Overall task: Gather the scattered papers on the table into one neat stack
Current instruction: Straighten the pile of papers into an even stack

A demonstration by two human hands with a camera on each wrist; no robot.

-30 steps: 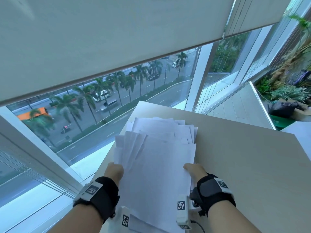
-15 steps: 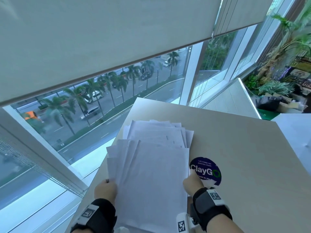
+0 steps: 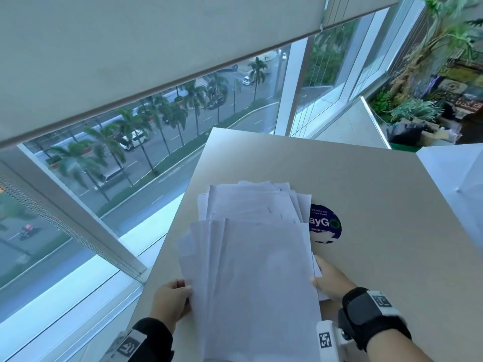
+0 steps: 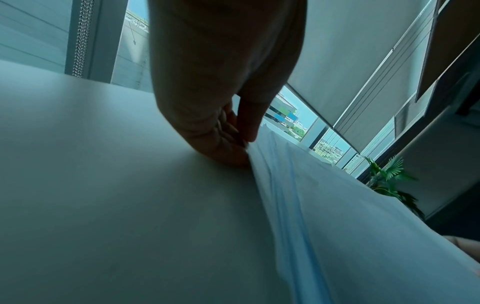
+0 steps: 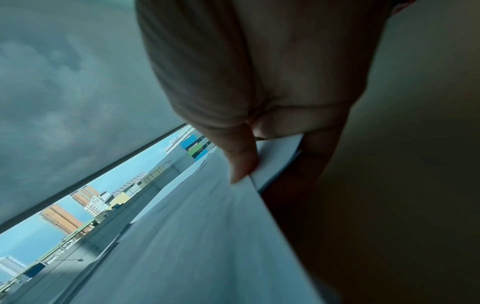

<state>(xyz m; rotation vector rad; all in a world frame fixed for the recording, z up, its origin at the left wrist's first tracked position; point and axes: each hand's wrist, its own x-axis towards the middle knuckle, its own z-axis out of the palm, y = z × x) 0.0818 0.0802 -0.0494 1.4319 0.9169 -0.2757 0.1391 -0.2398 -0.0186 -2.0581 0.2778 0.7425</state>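
A loose pile of white papers (image 3: pixel 261 270) lies fanned on the beige table (image 3: pixel 379 257), its far sheets sticking out unevenly. My left hand (image 3: pixel 187 292) grips the pile's left edge; in the left wrist view the thumb and fingers of that hand (image 4: pixel 242 147) pinch the papers (image 4: pixel 337 226) at the tabletop. My right hand (image 3: pixel 317 279) holds the right edge. In the right wrist view the right hand (image 5: pixel 262 164) has its thumb on top of the papers (image 5: pixel 194 236) and its fingers underneath.
A round dark blue sticker (image 3: pixel 326 223) sits on the table just right of the pile. More white paper (image 3: pixel 457 184) lies at the table's far right. The table's left edge runs along a window (image 3: pixel 130 165). Plants (image 3: pixel 418 108) stand beyond the far right corner.
The pile has slid left and toward me, uncovering the round sticker. Both hands have stayed on its side edges and moved back with it.
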